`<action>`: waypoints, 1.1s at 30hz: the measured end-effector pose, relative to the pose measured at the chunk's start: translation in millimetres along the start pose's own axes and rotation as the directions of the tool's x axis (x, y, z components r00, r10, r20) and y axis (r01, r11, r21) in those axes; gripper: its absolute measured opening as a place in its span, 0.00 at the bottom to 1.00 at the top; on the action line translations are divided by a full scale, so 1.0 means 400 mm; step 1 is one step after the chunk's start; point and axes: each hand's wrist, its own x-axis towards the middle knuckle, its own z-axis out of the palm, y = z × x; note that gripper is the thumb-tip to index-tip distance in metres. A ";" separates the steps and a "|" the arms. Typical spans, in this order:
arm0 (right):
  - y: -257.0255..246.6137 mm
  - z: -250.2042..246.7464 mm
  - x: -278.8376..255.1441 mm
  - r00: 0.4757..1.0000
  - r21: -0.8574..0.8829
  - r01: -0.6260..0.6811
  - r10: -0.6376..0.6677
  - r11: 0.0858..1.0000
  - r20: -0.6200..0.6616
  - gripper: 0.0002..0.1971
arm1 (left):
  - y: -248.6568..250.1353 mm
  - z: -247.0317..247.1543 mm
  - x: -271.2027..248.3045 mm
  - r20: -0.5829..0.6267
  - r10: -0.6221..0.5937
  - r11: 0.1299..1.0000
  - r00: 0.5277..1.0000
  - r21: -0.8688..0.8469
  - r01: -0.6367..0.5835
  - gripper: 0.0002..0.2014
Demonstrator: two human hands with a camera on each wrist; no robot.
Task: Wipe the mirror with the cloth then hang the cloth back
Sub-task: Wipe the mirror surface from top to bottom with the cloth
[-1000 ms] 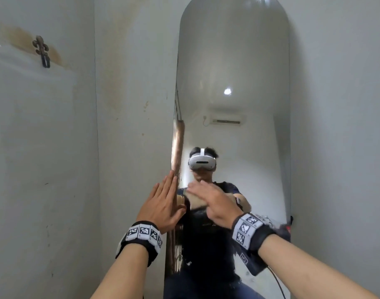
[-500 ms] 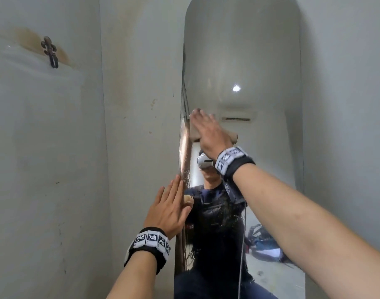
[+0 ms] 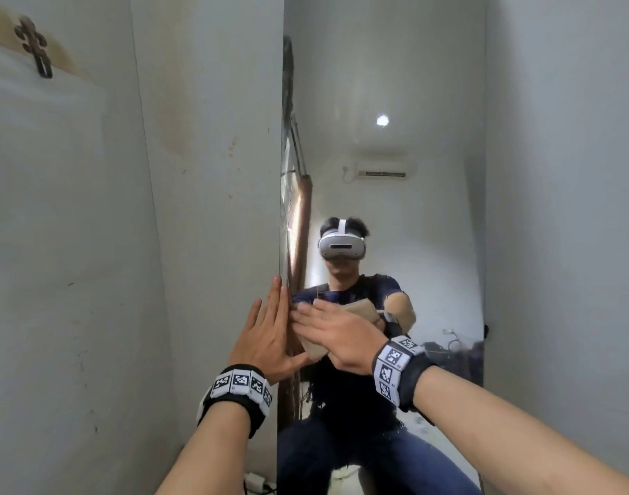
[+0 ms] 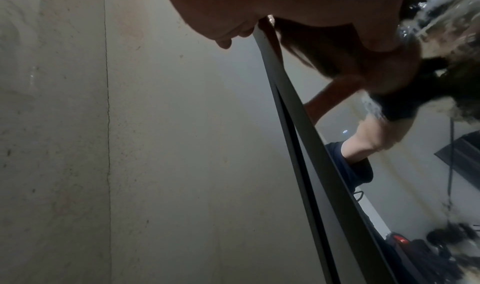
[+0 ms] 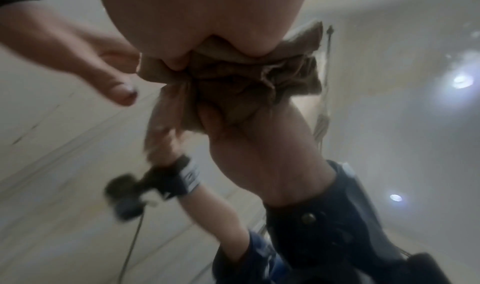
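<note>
A tall arched mirror point(image 3: 395, 101) leans on the grey wall in front of me. My right hand point(image 3: 341, 337) lies flat, fingers straight, and presses a crumpled tan cloth point(image 3: 314, 348) against the glass low down near the mirror's left edge. The right wrist view shows the cloth point(image 5: 233, 79) bunched under the palm of my right hand point(image 5: 194, 11), with its reflection below. My left hand point(image 3: 270, 334) rests open and flat on the mirror's left edge, just beside the right hand. In the left wrist view, the palm of my left hand point(image 4: 259, 5) meets the mirror's dark edge point(image 4: 311, 145).
A dark metal wall hook point(image 3: 34, 48) sits high on the left wall, bare. Grey walls close in on both sides of the mirror. A white plug strip point(image 3: 255, 482) lies on the floor by the mirror's foot.
The right hand swept the cloth up the glass half a second ago and has come back down beside the left hand. The left hand has stayed on the mirror's edge.
</note>
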 end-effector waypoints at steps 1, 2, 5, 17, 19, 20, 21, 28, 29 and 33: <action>-0.011 0.021 -0.019 0.999 0.009 0.034 -0.034 0.999 0.029 0.33 | 0.000 0.001 -0.001 0.018 0.004 1.000 1.000 0.008 -0.004 0.61; -0.021 0.036 -0.035 0.998 0.033 0.052 -0.053 0.998 0.042 0.33 | 0.002 -0.001 -0.003 0.039 0.004 1.000 0.999 0.018 -0.004 0.62; -0.042 0.011 -0.050 0.997 0.157 0.021 -0.008 0.987 -0.080 0.30 | 0.007 -0.007 -0.013 0.043 -0.006 1.000 0.999 0.027 0.004 0.64; 0.212 -0.434 0.211 0.527 0.254 -0.521 0.541 0.815 -0.655 0.30 | 0.009 -0.073 -0.031 0.115 -0.014 0.997 0.993 0.073 0.006 0.51; 0.246 -0.447 0.244 0.498 0.230 -0.606 0.589 0.762 -0.636 0.30 | 0.010 -0.070 -0.033 0.119 -0.015 0.998 0.993 0.065 0.007 0.51; 0.252 -0.439 0.258 0.517 0.215 -0.633 0.612 0.744 -0.598 0.30 | 0.010 -0.066 -0.032 0.120 -0.018 0.998 0.993 0.058 0.011 0.51; 0.248 -0.425 0.272 0.563 0.190 -0.643 0.626 0.742 -0.539 0.31 | 0.009 -0.064 -0.029 0.117 -0.020 0.998 0.993 0.054 0.013 0.51; 0.099 -0.147 0.204 0.960 -0.194 -0.236 0.199 0.952 -0.195 0.41 | -0.004 -0.040 -0.018 0.064 -0.014 1.000 0.998 0.023 0.013 0.51; 0.080 -0.113 0.173 0.973 -0.170 -0.190 0.161 0.967 -0.167 0.40 | -0.005 -0.031 -0.019 0.056 -0.012 1.000 0.998 0.018 0.011 0.51; 0.020 -0.053 0.084 0.987 -0.030 -0.133 0.130 0.991 -0.096 0.39 | -0.003 0.011 -0.030 0.028 -0.012 1.000 1.000 0.011 0.011 0.50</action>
